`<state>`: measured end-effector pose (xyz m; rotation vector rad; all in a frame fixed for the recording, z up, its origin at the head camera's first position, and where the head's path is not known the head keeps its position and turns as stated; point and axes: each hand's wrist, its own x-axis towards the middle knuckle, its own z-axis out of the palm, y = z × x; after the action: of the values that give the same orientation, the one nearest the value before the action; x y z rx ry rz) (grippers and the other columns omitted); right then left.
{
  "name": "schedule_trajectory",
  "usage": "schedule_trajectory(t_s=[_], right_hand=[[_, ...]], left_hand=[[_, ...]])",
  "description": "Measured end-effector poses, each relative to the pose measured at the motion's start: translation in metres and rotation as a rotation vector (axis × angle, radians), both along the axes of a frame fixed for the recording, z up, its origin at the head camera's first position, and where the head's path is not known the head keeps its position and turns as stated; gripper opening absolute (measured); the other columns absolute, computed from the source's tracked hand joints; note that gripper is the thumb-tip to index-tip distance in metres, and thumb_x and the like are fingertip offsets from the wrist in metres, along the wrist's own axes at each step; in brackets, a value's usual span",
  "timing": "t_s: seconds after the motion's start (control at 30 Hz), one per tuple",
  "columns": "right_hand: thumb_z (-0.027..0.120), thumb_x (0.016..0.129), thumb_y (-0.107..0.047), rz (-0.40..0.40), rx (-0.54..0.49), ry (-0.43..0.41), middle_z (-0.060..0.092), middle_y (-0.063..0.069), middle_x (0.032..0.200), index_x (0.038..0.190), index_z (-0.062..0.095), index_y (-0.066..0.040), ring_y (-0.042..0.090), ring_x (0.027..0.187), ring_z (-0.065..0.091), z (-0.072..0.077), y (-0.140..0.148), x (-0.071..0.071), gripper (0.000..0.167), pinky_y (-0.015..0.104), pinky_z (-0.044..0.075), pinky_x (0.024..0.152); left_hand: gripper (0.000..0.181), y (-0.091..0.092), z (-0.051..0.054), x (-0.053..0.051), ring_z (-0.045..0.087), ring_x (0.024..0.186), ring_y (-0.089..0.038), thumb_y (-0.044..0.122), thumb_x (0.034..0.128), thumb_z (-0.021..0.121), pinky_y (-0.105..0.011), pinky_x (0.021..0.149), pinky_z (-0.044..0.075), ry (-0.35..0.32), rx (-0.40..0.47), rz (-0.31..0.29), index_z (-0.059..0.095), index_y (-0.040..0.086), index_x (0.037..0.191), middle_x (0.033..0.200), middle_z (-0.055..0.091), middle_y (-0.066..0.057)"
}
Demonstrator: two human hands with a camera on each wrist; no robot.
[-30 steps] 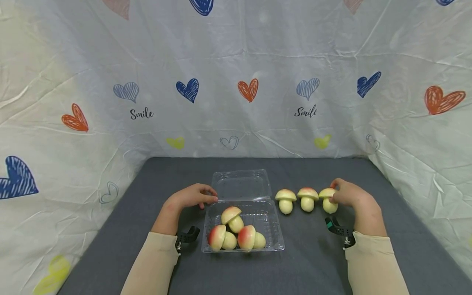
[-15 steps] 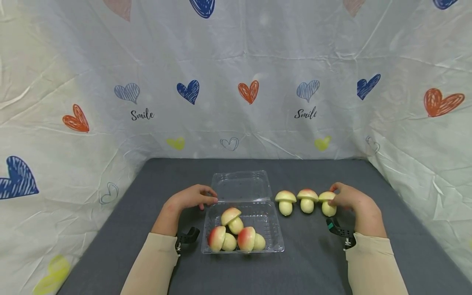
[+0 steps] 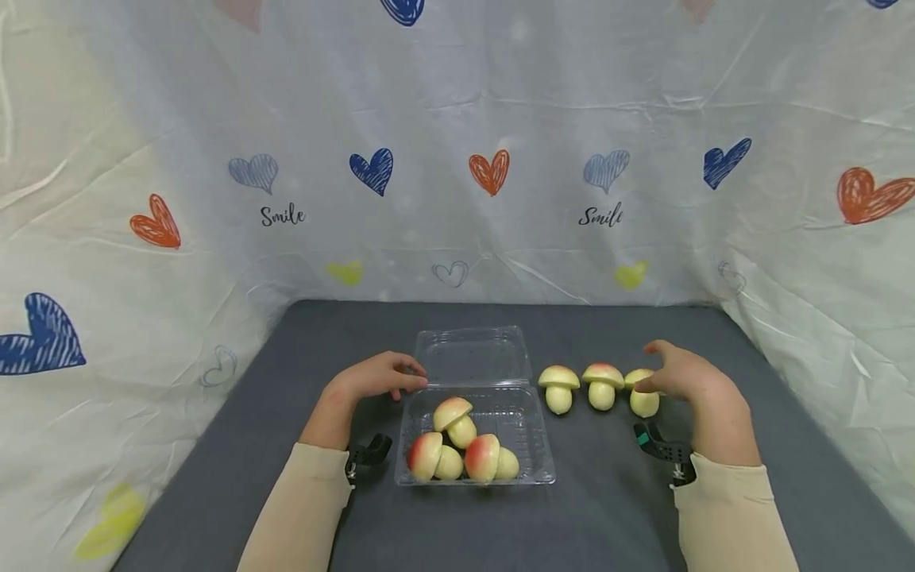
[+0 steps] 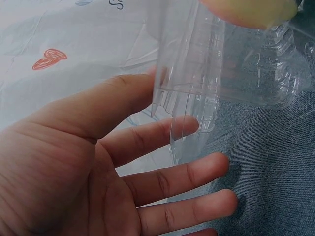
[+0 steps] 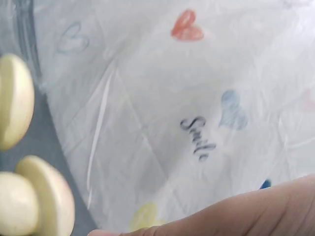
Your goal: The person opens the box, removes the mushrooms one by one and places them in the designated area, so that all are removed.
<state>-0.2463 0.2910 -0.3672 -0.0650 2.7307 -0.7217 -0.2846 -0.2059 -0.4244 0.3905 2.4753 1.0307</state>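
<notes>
My left hand [image 3: 379, 377] rests at the back left corner of a clear plastic clamshell box [image 3: 515, 417]. In the left wrist view the thumb and index finger touch the box's edge on either side, the other fingers spread. Three mushroom models, pale yellow with reddish caps, lie inside the box, one mushroom [image 3: 457, 421] behind two others. Three more lie in a row to its right. My right hand [image 3: 682, 373] is around the rightmost mushroom [image 3: 645, 403], thumb and index wide apart, the thumb covering part of its cap. At the lower edge of the right wrist view only part of that hand shows.
The box's lid [image 3: 472, 357] lies folded back on the dark grey tabletop [image 3: 586, 524]. The left mushroom [image 3: 558, 391] of the row is close beside the box, with the middle mushroom [image 3: 602, 387] next to it. A white curtain [image 3: 429, 95] with printed hearts hangs behind.
My right thumb and index finger have spread apart from the rightmost mushroom, which moved slightly toward me earlier. The left hand stays at the box corner. The head view has shifted a little.
</notes>
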Motion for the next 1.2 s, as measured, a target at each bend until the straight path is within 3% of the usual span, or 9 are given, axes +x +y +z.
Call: schedule_trajectory(t_s=[0.1,0.23,0.43,0.63,0.77,0.97,1.2], right_hand=[[0.074,0.094,-0.038,0.026,0.04,0.075,0.034,0.042,0.148,0.153,0.029,0.01,0.061,0.127,0.042,0.01,-0.007,0.006,0.088,0.068,0.043,0.093],[0.074,0.094,-0.039,0.07,0.034,0.178,0.042,0.04,0.144,0.153,0.034,0.006,0.058,0.126,0.046,0.021,-0.022,0.014,0.084,0.066,0.045,0.091],[0.075,0.096,-0.037,0.166,-0.101,0.235,0.053,0.029,0.139,0.152,0.041,-0.003,0.047,0.119,0.058,0.03,-0.056,0.03,0.074,0.055,0.051,0.086],[0.079,0.094,-0.028,0.299,-0.196,0.267,0.06,0.019,0.13,0.147,0.049,-0.007,0.038,0.113,0.063,0.027,-0.09,0.038,0.064,0.048,0.054,0.086],[0.08,0.093,-0.02,0.399,-0.251,0.245,0.063,0.012,0.125,0.144,0.053,-0.011,0.032,0.109,0.065,0.019,-0.108,0.039,0.059,0.043,0.055,0.087],[0.08,0.093,-0.015,0.56,-0.354,0.141,0.061,0.009,0.127,0.141,0.055,-0.01,0.03,0.108,0.065,0.004,-0.132,0.038,0.054,0.041,0.054,0.091],[0.081,0.09,-0.011,0.653,-0.352,0.007,0.062,0.011,0.127,0.133,0.059,-0.01,0.034,0.112,0.064,-0.015,-0.156,0.038,0.048,0.036,0.054,0.089]], left_hand=[[0.043,0.002,0.0,0.0,0.064,0.084,-0.027,0.039,0.1,0.069,-0.044,0.08,0.052,-0.004,0.003,0.0,0.068,0.009,0.131,0.106,0.067,-0.005],[0.042,0.003,0.002,0.0,0.064,0.085,-0.028,0.038,0.1003,0.069,-0.045,0.081,0.052,-0.012,0.003,0.007,0.069,0.009,0.13,0.107,0.067,-0.007],[0.042,0.002,0.001,-0.001,0.064,0.085,-0.026,0.04,0.1001,0.069,-0.044,0.081,0.051,-0.02,-0.016,0.014,0.068,0.011,0.131,0.106,0.067,-0.005],[0.041,0.001,-0.003,-0.003,0.064,0.083,-0.025,0.04,0.0996,0.07,-0.042,0.08,0.051,-0.01,-0.015,0.014,0.069,0.013,0.131,0.105,0.068,-0.004],[0.043,0.001,-0.003,-0.004,0.064,0.082,-0.026,0.04,0.0994,0.07,-0.043,0.08,0.051,-0.012,-0.009,0.014,0.068,0.012,0.131,0.106,0.068,-0.004],[0.043,0.001,-0.003,-0.003,0.064,0.083,-0.026,0.039,0.0998,0.07,-0.044,0.08,0.051,-0.01,0.0,0.008,0.068,0.01,0.132,0.108,0.068,-0.003],[0.04,0.002,-0.001,-0.002,0.064,0.085,-0.027,0.038,0.1003,0.069,-0.043,0.08,0.052,-0.003,-0.006,0.002,0.069,0.011,0.13,0.109,0.068,-0.002]])
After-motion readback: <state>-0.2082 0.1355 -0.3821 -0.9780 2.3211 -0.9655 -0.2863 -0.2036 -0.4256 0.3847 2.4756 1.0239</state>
